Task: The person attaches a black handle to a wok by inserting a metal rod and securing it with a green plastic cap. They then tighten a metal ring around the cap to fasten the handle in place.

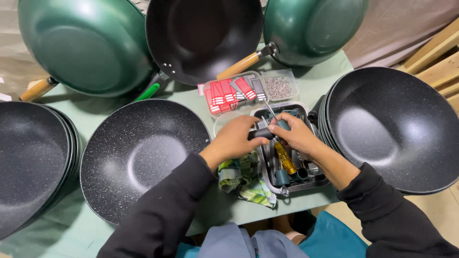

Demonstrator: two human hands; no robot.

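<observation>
We hold a short black cylindrical handle piece (260,134) between both hands, over the metal tool tray (319,182). Our left hand (234,139) closes around its end to steady it; our right hand (292,134) pinches a slim metal screwdriver (270,111) — speckled black wok (138,155) waiting just left.
</observation>
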